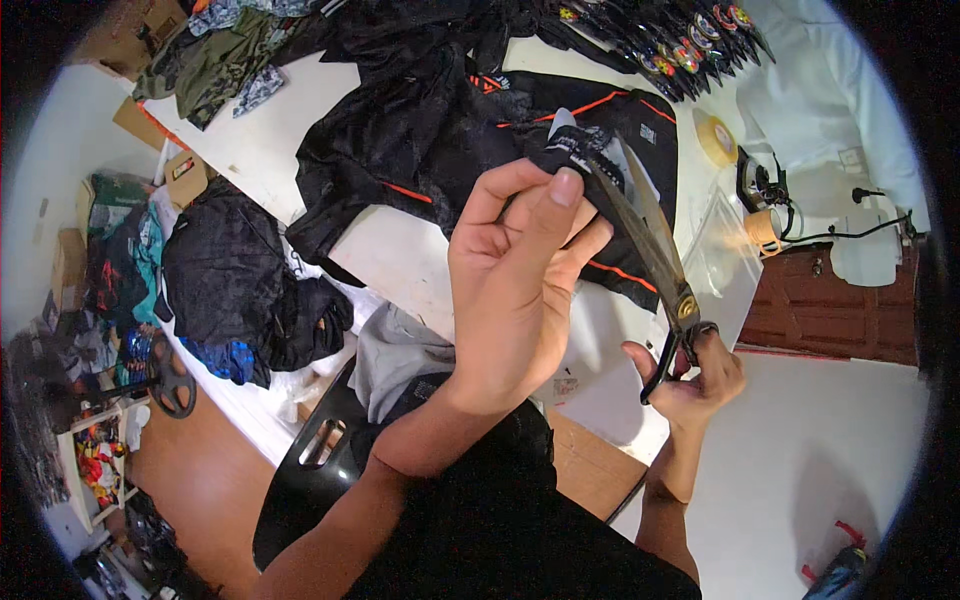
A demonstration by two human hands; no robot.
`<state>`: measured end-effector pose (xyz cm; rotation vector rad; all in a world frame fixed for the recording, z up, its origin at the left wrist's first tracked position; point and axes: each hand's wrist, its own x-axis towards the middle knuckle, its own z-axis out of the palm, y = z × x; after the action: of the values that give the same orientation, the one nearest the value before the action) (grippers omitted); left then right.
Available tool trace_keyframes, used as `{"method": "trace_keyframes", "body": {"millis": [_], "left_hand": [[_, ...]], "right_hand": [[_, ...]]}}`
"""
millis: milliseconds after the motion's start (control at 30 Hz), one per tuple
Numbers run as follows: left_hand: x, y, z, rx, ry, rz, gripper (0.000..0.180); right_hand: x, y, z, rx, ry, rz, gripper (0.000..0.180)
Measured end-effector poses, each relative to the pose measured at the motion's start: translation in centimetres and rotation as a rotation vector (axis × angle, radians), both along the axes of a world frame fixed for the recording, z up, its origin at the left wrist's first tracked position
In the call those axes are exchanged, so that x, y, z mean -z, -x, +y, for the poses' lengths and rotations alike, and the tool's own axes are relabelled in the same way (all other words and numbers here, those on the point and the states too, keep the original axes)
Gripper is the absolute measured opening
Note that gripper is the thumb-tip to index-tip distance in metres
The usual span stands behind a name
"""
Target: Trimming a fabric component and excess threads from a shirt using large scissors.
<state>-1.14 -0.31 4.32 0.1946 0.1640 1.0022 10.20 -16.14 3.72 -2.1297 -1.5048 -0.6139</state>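
My left hand (515,270) is raised over the table, thumb and fingers pinching a small black fabric piece (568,148) with pale markings and a light tip. Whether that piece joins the garment below cannot be made out. In my right hand (708,378) is a pair of large metal scissors (660,250) with dark handles, its fingers through the loops. The blades are parted, pointing up and left, their tips beside the fabric piece. Beneath both hands a black garment (400,130) with orange piping lies spread on the white table (390,250).
Several packaged black items (680,50) lie at the far right, near a roll of yellowish tape (716,140). A clear plastic sheet (715,240) rests by the right edge. Camouflage clothing (225,65) is at the far left. Dark clothes (235,265) sit in a heap beside a black chair (290,490).
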Motion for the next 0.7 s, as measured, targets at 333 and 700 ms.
{"method": "trace_keyframes", "body": {"millis": [333, 700], "left_hand": [[0.29, -0.03, 0.09, -0.115, -0.084, 0.007, 0.012], [0.06, -0.09, -0.21, -0.219, -0.119, 0.110, 0.013]], "right_hand": [[0.28, -0.32, 0.03, 0.027, 0.010, -0.075, 0.057], [0.78, -0.98, -0.38, -0.003, -0.013, -0.137, 0.052]]}}
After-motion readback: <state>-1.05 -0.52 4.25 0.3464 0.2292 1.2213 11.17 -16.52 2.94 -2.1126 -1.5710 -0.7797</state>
